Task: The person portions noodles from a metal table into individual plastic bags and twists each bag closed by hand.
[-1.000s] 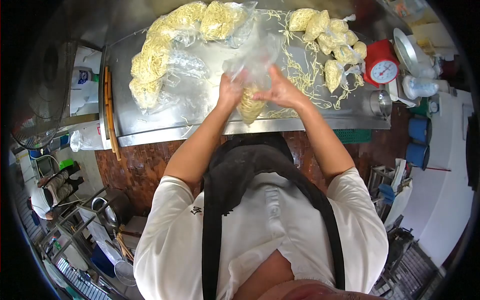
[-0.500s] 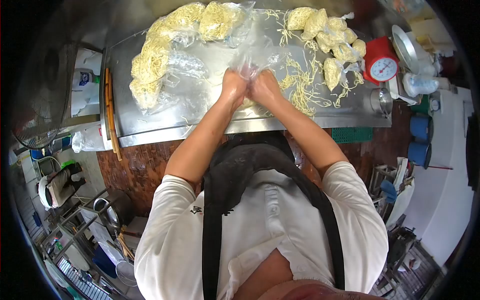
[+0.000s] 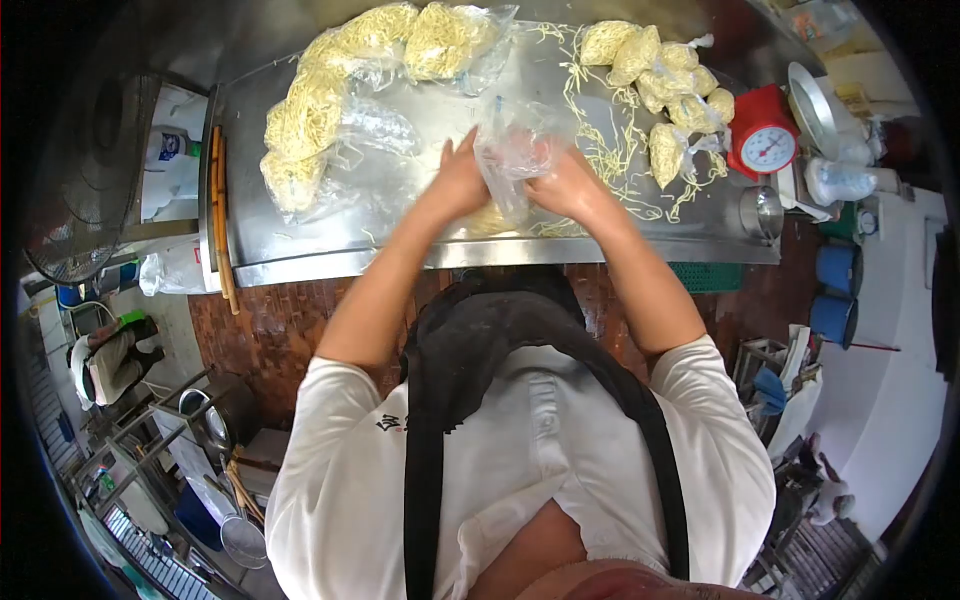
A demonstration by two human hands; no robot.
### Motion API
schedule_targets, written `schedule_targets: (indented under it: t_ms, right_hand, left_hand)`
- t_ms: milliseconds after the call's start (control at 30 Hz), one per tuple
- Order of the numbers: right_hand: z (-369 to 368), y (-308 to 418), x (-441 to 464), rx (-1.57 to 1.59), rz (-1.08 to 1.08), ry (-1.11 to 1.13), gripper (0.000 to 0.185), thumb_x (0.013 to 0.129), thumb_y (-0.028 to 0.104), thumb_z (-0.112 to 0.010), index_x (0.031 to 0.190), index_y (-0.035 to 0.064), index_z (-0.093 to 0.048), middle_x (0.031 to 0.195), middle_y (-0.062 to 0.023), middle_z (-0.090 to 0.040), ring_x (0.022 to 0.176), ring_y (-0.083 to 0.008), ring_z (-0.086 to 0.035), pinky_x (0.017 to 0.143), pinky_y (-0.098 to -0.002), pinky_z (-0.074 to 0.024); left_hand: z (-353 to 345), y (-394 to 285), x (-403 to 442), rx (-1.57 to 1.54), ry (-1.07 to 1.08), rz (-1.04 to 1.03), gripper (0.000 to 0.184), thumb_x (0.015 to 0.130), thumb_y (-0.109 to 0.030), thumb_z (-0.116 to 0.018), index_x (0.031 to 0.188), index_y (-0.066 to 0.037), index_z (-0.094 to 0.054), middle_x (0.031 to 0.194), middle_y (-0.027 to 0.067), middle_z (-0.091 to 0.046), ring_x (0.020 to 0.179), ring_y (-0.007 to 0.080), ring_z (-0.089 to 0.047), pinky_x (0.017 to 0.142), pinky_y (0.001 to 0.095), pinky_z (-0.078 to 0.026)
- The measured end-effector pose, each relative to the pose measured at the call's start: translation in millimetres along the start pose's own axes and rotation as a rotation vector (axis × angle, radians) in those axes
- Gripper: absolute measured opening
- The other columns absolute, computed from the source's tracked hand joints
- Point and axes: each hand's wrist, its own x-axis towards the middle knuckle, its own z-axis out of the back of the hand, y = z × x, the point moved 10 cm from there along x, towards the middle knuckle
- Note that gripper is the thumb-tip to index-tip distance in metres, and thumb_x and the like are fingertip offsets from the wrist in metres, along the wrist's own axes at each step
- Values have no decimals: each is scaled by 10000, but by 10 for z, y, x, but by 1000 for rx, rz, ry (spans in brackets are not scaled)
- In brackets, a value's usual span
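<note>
A clear plastic bag (image 3: 510, 165) stands between my two hands over the steel table, its top crumpled and spread. My right hand (image 3: 566, 186) pinches the bag's right side. On the other side, my left hand (image 3: 460, 182) has its fingers apart, with part of it hidden behind the plastic. Below the hands, close to the table's front edge, lies a blurred yellow clump of noodles (image 3: 490, 221); whether it is inside the bag I cannot tell. Loose noodles (image 3: 615, 165) are strewn to the right of my right hand.
Open bags of noodles (image 3: 305, 110) curve along the table's left and back. Several tied noodle bags (image 3: 668, 75) sit at the back right, beside a red scale (image 3: 766, 140). Bamboo sticks (image 3: 219, 215) lie at the left edge, and a metal bowl (image 3: 762, 212) is at the right.
My hands have moved apart from their closed position together at the bag's neck. The left fingers have spread, and the bag's top now opens out between the hands.
</note>
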Motion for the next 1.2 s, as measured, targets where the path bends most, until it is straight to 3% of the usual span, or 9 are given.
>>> schedule_targets:
  t_ms: [100, 200, 267, 333, 500, 667, 833, 1000, 1200]
  right_hand:
    - [-248, -263, -56, 190, -196, 55, 353, 850, 170, -623, 1201, 128, -636, 1089, -186, -654, 989, -375, -636, 857, -430, -518]
    - [-389, -187, -31, 214, -257, 127, 269, 863, 168, -598, 1121, 102, -637, 1010, -194, -665, 942, -394, -639, 814, -460, -510]
    - [-467, -42, -105, 241, -151, 63, 227, 878, 170, -578, 1076, 72, -629, 961, -209, -667, 907, -417, -638, 789, -477, -505]
    - [-662, 63, -304, 232, 58, -105, 225, 898, 176, -565, 1070, 38, -610, 948, -226, -661, 889, -442, -629, 784, -483, -501]
    - [-1546, -1033, -938, 1182, -704, 184, 366, 918, 336, -656, 1093, 19, -608, 771, -59, -620, 685, -135, -547, 644, -290, -467]
    - [-1153, -810, -252, 360, -373, -67, 215, 854, 161, -672, 1010, 12, -666, 836, -174, -690, 783, -269, -675, 722, -343, -521]
    - [-1616, -1114, -92, 524, -438, -229, 224, 828, 25, -639, 1051, 18, -652, 818, -161, -700, 760, -291, -682, 717, -358, -540]
    - [-1669, -759, -347, 375, -141, -324, 477, 792, -13, -597, 1262, 1, -517, 938, -193, -682, 942, -341, -650, 798, -402, -527]
    - [-1868, -977, -377, 550, -432, -140, 401, 759, -43, -599, 1152, 0, -528, 882, -122, -623, 881, -250, -633, 782, -327, -502]
  left_hand:
    - [851, 353, 51, 40, -269, 246, 289, 886, -249, -628, 1038, -16, -706, 1044, 197, -698, 1023, 364, -646, 890, 471, -482]
    - [520, 237, -94, 85, 221, 477, 444, 967, -371, -522, 922, 23, -720, 922, 194, -713, 868, 343, -691, 810, 434, -528]
    - [96, 89, -491, -961, 186, 1058, 405, 1033, -261, -411, 1050, 34, -688, 938, 178, -706, 839, 268, -687, 778, 398, -538]
    - [-351, -42, -600, -1826, -168, 1203, 323, 1023, -175, -411, 1004, 18, -669, 940, 138, -693, 883, 242, -663, 799, 379, -522]
    - [-537, 199, -733, -1112, 161, 734, 242, 1012, -157, -448, 889, -19, -604, 869, 100, -653, 808, 236, -603, 801, 359, -482]
    - [-3, -12, -496, -100, 356, 311, 138, 944, -129, -560, 1022, -53, -646, 977, 183, -642, 1017, 307, -568, 866, 390, -455]
    - [-551, 500, -623, -285, 255, 424, 250, 867, -43, -586, 1110, -32, -645, 1022, 240, -629, 1033, 415, -552, 925, 460, -446]
    - [-704, 643, -939, -454, 21, 483, 248, 845, 48, -531, 1065, -25, -621, 954, 193, -625, 949, 340, -599, 870, 404, -473]
    - [-717, 661, -1017, -582, -60, 636, 337, 827, 80, -506, 1133, -64, -516, 903, 140, -602, 848, 286, -612, 779, 362, -485]
